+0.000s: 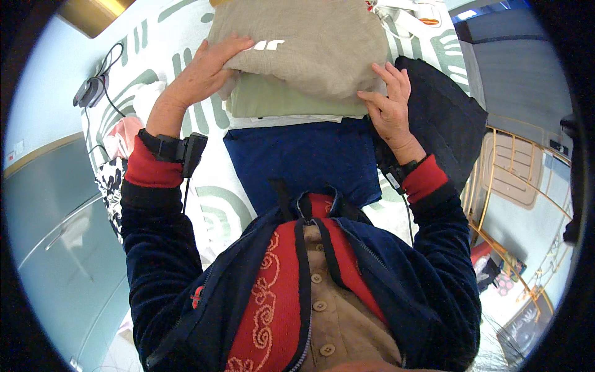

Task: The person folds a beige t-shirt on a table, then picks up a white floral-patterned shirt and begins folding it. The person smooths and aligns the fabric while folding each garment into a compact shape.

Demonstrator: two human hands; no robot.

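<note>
A folded beige garment (307, 51) with a small white print lies on top of a stack of folded clothes. My left hand (204, 74) is at its left edge, fingers on top and the thumb tucked in by the fold. At the right front corner, my right hand (390, 104) touches the cloth with its fingers spread. Beneath the beige garment show a pale green folded cloth (293, 100) and the edge of a white one (288, 122). A dark navy cloth (307, 160) lies flat between the stack and my body.
A patterned bedsheet (223, 204) covers the surface. Right of the stack lies a black garment (439, 111). White cables (395, 23) sit at the back right. At left are a corded grey device (93, 90), a pink cloth (124, 135) and a black-and-white cloth (110, 186).
</note>
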